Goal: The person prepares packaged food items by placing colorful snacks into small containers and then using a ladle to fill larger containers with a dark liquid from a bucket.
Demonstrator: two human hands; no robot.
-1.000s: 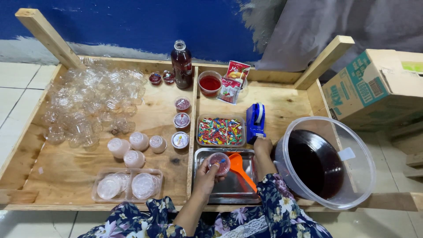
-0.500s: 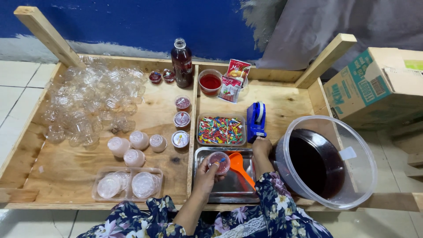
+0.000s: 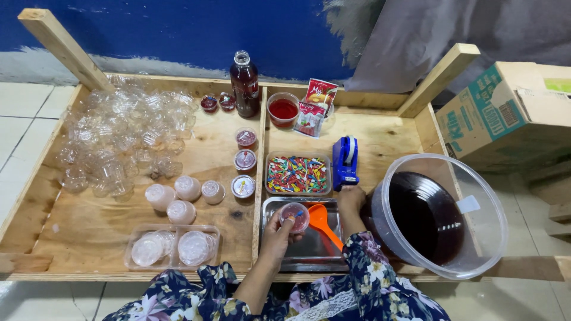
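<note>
While my left hand [image 3: 278, 230] grips a small jelly cup [image 3: 294, 216] over the steel tray [image 3: 309, 252], its fingers curl around it. My right hand [image 3: 351, 197] rests beside the blue tape dispenser [image 3: 345, 161]; its grip I cannot tell.

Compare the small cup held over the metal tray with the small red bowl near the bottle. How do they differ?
The held cup sits in the left hand above the metal tray; the red bowl stands on the wooden table, untouched. The cup looks smaller than the bowl. The cup's contents look pale pinkish; the bowl's liquid is deep red. Both are open, round and clear-walled.
</note>
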